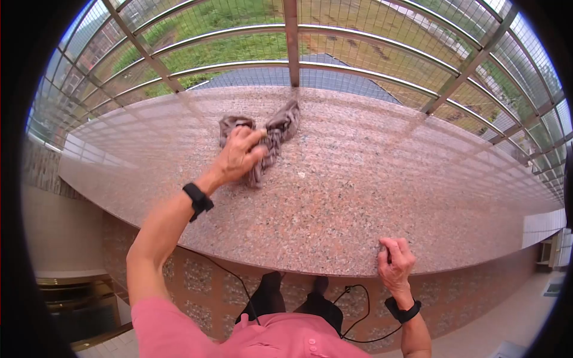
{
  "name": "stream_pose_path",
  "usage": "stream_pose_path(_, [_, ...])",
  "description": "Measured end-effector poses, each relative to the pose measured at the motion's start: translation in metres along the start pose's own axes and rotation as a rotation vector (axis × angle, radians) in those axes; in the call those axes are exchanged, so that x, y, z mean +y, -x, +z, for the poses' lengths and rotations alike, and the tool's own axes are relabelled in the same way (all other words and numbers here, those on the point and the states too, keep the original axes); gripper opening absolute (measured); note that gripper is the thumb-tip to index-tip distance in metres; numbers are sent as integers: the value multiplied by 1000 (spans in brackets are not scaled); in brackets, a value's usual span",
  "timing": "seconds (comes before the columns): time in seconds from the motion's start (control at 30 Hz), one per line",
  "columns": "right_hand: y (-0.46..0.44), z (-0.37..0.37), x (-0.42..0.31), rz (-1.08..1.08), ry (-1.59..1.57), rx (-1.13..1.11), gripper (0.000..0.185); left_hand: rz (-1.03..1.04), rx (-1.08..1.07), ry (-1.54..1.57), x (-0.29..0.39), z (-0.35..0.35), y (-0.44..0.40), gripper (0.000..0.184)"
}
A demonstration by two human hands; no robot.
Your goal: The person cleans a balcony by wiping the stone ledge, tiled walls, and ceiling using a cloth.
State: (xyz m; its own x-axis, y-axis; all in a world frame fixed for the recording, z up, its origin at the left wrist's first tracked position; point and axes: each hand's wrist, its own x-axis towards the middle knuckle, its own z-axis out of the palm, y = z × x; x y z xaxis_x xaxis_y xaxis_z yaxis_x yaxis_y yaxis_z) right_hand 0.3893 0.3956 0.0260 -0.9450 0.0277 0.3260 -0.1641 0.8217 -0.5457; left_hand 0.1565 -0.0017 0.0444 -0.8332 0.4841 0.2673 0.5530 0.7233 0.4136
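Note:
A crumpled grey-brown cloth [276,140] lies on the speckled pink granite slab [334,197], toward its far side. Pressed down on the cloth is my left hand [242,154], its fingers bent over the bunched fabric and slightly blurred. Folds of the cloth stick out on both sides of the hand, the longest reaching up and to the right. My right hand [396,262] rests at the near edge of the slab with its fingers curled in. A dark gap shows between thumb and fingers, and I see no object in it.
Metal railings with wire mesh [292,45] rise along the slab's far edge, with grass and a grey roof beyond. A black cable [367,304] loops near my body below the near edge. Black bands circle both wrists. My feet stand beneath the slab's front edge.

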Motion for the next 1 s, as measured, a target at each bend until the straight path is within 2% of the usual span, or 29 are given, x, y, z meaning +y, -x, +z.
stream_pose_path(0.13, [1,1,0,-6,-1,-1,29,41,-49,-66,7,-6,16,41])
stream_pose_path(0.23, [0,2,1,-15,-3,-10,30,110,-22,-29,-19,-5,-1,41])
stream_pose_path(0.4, [0,0,1,-8,8,-19,30,48,75,-129,-81,-11,-51,38])
stream_pose_path(0.43, [0,0,1,-14,13,-21,30,-37,46,-124,-89,-15,-60,36])
stream_pose_path(0.53, [-1,-1,1,-14,17,-27,30,-115,130,-227,-130,-22,-83,33])
stream_pose_path(0.67, [1,1,5,-3,21,-41,30,-402,173,-396,-184,-27,-94,41])
stream_pose_path(0.77, [0,2,1,48,-7,-31,29,-507,202,-458,-180,-28,-92,42])
stream_pose_path(0.9, [0,1,0,39,14,-20,28,-404,118,-428,-188,-30,-91,40])
stream_pose_path(1.0, [-1,1,0,28,22,-15,28,-329,200,-347,-185,-28,-77,38])
